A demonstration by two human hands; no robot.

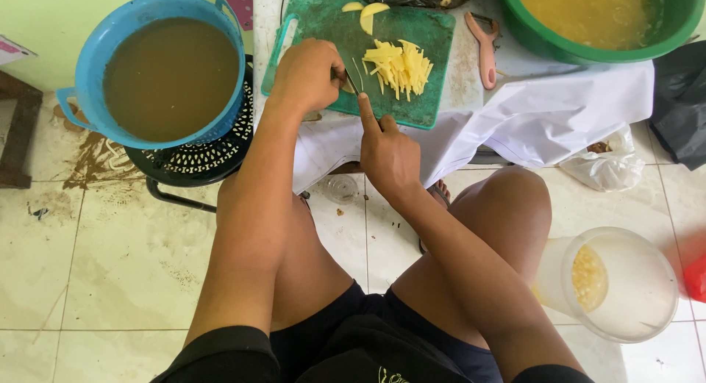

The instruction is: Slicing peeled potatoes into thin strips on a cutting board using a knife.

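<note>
A green cutting board (pixel 316 23) lies on a cloth-covered table. On it is a pile of yellow potato strips (pixel 401 65) and a couple of slices (pixel 368 14) at the far edge. My left hand (pixel 307 74) is curled over a piece on the board, which it hides. My right hand (pixel 387 154) grips a knife, index finger stretched along the blade's back; the thin blade (pixel 352 81) meets the board beside my left fingers.
A blue basin (pixel 81 59) of brown water sits on a black stool at left. A green basin (pixel 559 48) of yellowish water and a pink peeler (pixel 485 48) are at right. A clear plastic jug (pixel 625 284) stands on the tiled floor by my right knee.
</note>
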